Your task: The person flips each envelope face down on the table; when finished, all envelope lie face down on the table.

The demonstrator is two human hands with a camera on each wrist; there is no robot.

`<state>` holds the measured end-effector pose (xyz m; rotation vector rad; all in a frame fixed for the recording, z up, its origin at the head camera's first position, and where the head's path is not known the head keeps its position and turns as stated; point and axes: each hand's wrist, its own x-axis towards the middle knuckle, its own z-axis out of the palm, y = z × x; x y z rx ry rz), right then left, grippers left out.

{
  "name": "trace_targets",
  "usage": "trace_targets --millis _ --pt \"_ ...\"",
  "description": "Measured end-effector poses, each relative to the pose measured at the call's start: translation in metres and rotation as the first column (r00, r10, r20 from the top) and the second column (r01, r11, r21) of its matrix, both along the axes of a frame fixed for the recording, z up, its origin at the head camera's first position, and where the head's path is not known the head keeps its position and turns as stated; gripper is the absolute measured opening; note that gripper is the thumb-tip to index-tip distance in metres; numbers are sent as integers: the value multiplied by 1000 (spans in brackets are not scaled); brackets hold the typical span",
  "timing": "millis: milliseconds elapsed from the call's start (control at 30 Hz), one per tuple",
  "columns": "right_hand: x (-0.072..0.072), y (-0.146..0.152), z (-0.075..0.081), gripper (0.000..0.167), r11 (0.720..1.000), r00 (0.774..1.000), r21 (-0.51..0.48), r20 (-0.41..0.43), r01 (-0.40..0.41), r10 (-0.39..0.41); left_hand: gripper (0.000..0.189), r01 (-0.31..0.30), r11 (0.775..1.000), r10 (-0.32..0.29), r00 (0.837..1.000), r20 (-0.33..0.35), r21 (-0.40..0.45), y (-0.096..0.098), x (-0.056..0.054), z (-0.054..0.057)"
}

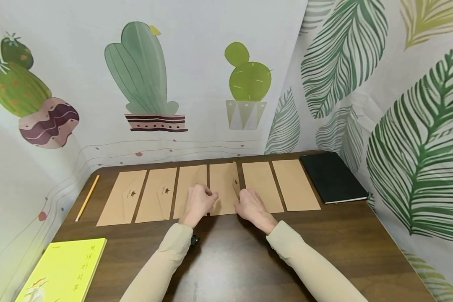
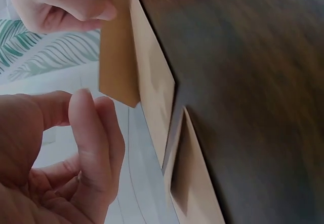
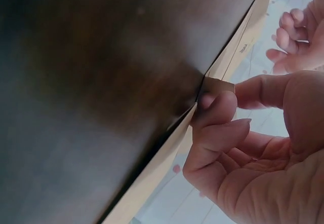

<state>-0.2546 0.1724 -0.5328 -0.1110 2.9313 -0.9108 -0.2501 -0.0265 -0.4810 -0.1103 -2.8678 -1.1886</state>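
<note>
Several brown kraft envelopes lie side by side in a row along the back of the table. My right hand [image 1: 252,206] pinches the lower end of the raised flap [image 2: 116,57] on the envelope [image 1: 222,184] in the middle. Just to the left, my left hand [image 1: 199,201] hovers near the neighbouring envelope [image 1: 184,184], whose flap stands partly up. Its fingers are loosely curled and hold nothing. Two envelopes further left, the outer one [image 1: 115,197] and the inner one [image 1: 151,197], have flaps folded over, each with a small dark crown print.
Plain envelopes [image 1: 262,180] continue on the right, beside a black notebook [image 1: 334,176]. A yellow pencil [image 1: 87,198] lies at the left edge. Nearer, a bright yellow book [image 1: 66,264] sits at the front left. Patterned cloth [image 1: 204,75] hangs behind the table.
</note>
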Motion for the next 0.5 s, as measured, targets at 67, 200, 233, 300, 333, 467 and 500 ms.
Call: trace_targets --millis 67,200,233,300,333,467,500 --pt "4 1 3 40 1000 1000 -19 -25 1 -1 23 -10 1000 10 1000 -2 -28 -3 -1 -1" --pt "18 -1 28 40 999 999 -48 -43 -1 -1 30 -13 997 10 999 -36 -76 -9 -4 -8" --pt "20 0 32 41 999 999 -55 -47 -3 0 31 -16 996 12 999 -42 -90 -11 -4 -8" --pt "24 0 38 41 997 998 -72 -64 -12 7 33 -13 996 10 999 -34 -88 -12 -5 -9" --pt "25 1 39 42 997 997 -79 -72 -12 6 33 -9 997 7 1000 -24 -80 -13 -5 -9" --pt "22 5 33 41 995 994 -103 -112 -14 2 30 -19 998 22 999 37 -66 -13 -3 -6" --pt "21 5 33 41 994 995 -105 -104 -4 -7 30 -23 997 26 999 46 -68 -13 -4 -7"
